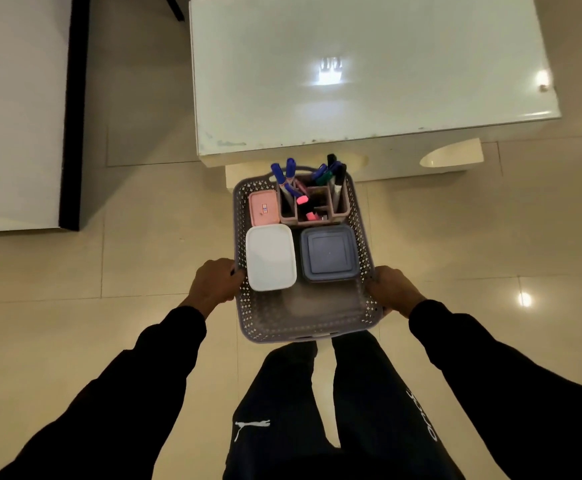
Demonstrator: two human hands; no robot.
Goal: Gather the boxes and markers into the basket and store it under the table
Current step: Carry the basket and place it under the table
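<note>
I hold a grey perforated basket [303,323] in the air in front of my legs, just short of the white table [369,71]. My left hand [218,284] grips its left rim and my right hand [395,292] grips its right rim. Inside lie a white box [270,258], a blue-grey lidded box [329,252] and a small pink box [263,207]. A pink divided holder [339,206] at the far end carries several markers [284,176], blue, black, green and pink.
The table's glass top has a worn front edge, and its cream base [452,157] shows below it. A second white surface with a dark edge [71,112] stands at the left. Glossy beige floor tiles [126,265] surround me.
</note>
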